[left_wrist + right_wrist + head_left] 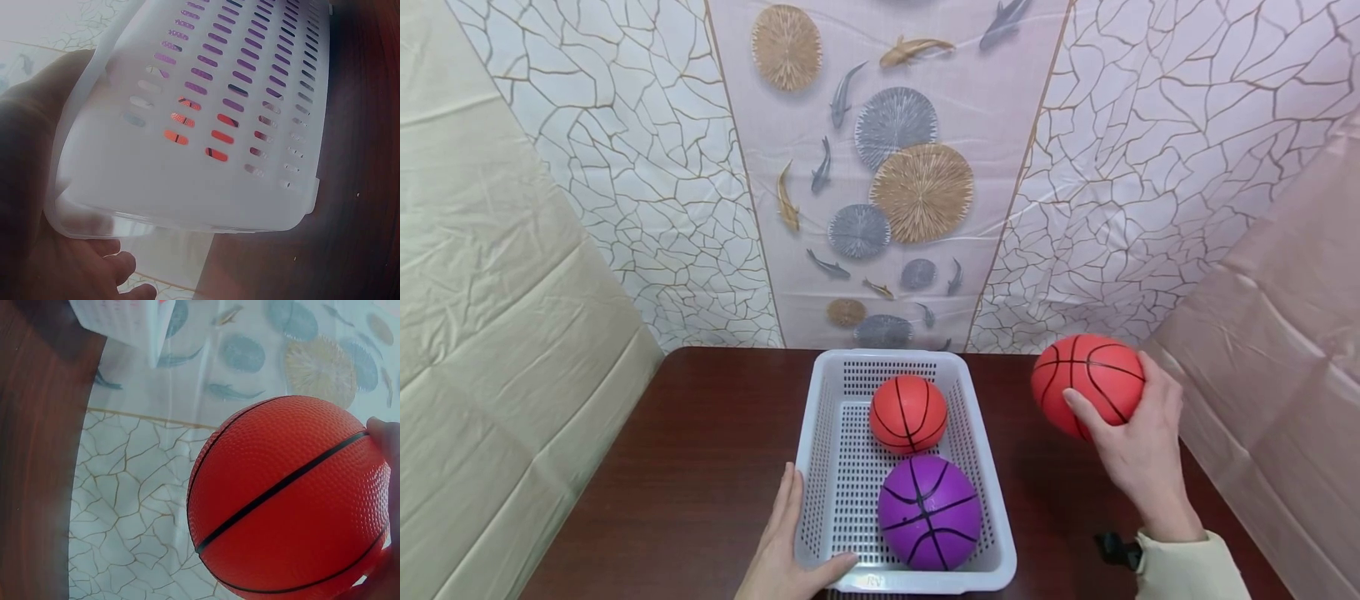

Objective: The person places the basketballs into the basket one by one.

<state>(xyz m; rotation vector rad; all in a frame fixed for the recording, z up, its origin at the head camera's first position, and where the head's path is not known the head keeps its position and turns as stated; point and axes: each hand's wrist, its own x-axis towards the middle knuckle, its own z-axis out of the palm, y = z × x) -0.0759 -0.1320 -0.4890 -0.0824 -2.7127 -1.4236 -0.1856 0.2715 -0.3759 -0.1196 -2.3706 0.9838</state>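
A white plastic basket [808, 442] with slotted walls stands on the table. Inside it, a red toy basketball [909, 414] lies toward the far end and a larger purple basketball [929, 512] near the front right. At the basket's front left corner rests my left hand [786, 542], fingers along the left side, thumb across the front rim. The left wrist view shows the basket's wall [150, 181] with that hand at its corner. Right of the basket, my right hand [1142, 442] grips another red basketball [1086, 379], raised above the table. That ball [287, 506] fills much of the right wrist view.
The dark brown table [715, 450] reaches back to a patterned cloth wall [685, 208]. Pale fabric sides [482, 333] flank it on the left and right. A small black object [1116, 550] is by the right sleeve.
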